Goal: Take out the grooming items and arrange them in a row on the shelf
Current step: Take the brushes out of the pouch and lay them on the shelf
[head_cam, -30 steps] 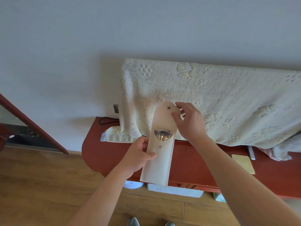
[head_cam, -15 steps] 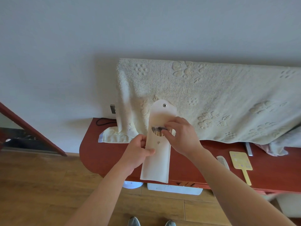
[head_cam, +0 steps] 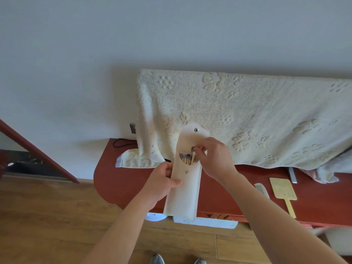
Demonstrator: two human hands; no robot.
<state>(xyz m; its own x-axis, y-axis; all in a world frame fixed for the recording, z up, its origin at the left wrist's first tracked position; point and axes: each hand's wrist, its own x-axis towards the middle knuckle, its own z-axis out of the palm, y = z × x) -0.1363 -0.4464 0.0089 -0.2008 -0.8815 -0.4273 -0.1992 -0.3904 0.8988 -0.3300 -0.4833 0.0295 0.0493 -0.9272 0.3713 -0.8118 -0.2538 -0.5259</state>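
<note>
Brush (head_cam: pixel 193 154) pinched by right hand (head_cam: pixel 213 161); pouch (head_cam: pixel 183 191) in left hand (head_cam: pixel 162 184)

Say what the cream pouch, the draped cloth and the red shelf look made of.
Long cream snap pouch: smooth matte sheet, probably faux leather or silicone. Cream draped cloth: terry towelling, looped pile with embossed flowers. Red-brown shelf: likely painted or lacquered wood, smooth even surface.
</note>
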